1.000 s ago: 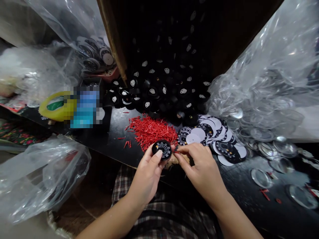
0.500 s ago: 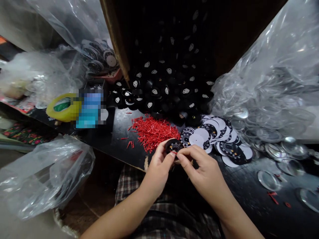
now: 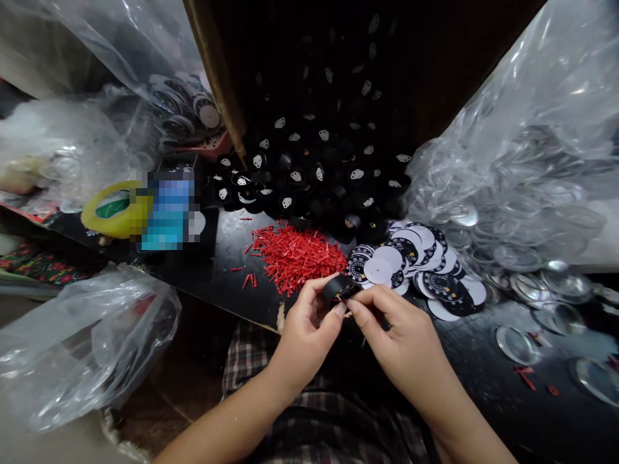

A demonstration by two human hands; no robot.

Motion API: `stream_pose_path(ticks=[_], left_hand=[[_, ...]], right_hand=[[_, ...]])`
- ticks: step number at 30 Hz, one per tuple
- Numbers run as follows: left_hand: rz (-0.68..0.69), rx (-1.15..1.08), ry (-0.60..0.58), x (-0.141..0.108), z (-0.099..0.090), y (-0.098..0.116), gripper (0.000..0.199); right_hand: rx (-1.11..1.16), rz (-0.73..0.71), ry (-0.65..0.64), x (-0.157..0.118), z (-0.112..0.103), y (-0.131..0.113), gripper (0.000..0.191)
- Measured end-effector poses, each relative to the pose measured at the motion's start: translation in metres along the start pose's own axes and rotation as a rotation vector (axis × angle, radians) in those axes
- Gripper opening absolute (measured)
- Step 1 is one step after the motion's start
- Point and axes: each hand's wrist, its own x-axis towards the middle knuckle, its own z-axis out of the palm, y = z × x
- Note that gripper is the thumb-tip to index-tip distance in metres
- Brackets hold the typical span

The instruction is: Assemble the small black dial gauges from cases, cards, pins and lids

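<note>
My left hand (image 3: 309,322) is closed round a small black gauge housing (image 3: 333,288), fingers behind it and thumb at the near edge. The housing is tilted, so its black side wall shows and its dial is seen at a slant. My right hand (image 3: 391,322) pinches at the dial's near right edge, fingertips against the left thumb. A bit of red, seemingly a small pointer, shows there, mostly hidden by the fingertips. Just beyond my hands lies a heap of red pointers (image 3: 300,258). To its right are loose printed dial discs (image 3: 420,261), some white side up.
Many black housings (image 3: 309,174) are piled behind the pointers. Clear round covers (image 3: 517,345) and a plastic bag (image 3: 546,161) are on the right. A yellow tape roll (image 3: 116,209) lies left, beside a blurred-out object. Another bag (image 3: 91,348) hangs by the table's front edge.
The housing has turned in my left hand: its dial faced up more before, and its side wall shows now. My right fingertips stay at its edge. The view has shifted slightly.
</note>
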Motion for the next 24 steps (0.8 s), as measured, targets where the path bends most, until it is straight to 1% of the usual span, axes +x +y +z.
stream_pose_path(ticks=[5, 9, 11, 13, 16, 18, 20, 21, 24], left_hand=[[0.045, 0.180, 0.028, -0.004, -0.003, -0.002, 0.024], [0.113, 0.375, 0.063, -0.010, -0.006, 0.001, 0.036], [0.157, 0.419, 0.050, -0.014, -0.007, 0.004, 0.042], [0.168, 0.398, 0.016, -0.015, -0.007, 0.009, 0.041], [0.105, 0.295, -0.007, -0.012, -0.005, 0.014, 0.033], [0.032, 0.191, -0.004, -0.009, -0.002, 0.016, 0.026], [-0.031, 0.096, 0.000, -0.005, 0.000, 0.015, 0.020], [-0.054, 0.062, 0.002, -0.004, 0.000, 0.014, 0.018], [-0.080, 0.023, 0.012, -0.001, 0.002, 0.011, 0.017]], right_hand=[[-0.009, 0.021, -0.019, -0.003, 0.002, -0.002, 0.020], [0.005, 0.043, 0.001, -0.008, 0.004, -0.004, 0.021], [0.045, 0.044, 0.020, -0.010, 0.004, -0.006, 0.020], [0.085, 0.022, 0.027, -0.011, 0.001, -0.008, 0.019], [0.068, -0.035, 0.034, -0.011, -0.003, -0.008, 0.016], [0.033, -0.057, 0.045, -0.011, -0.004, -0.006, 0.015], [-0.003, -0.075, 0.077, -0.011, -0.003, -0.003, 0.010], [-0.031, -0.093, 0.096, -0.012, -0.002, -0.001, 0.006], [-0.164, -0.189, 0.128, -0.012, 0.001, 0.002, 0.008]])
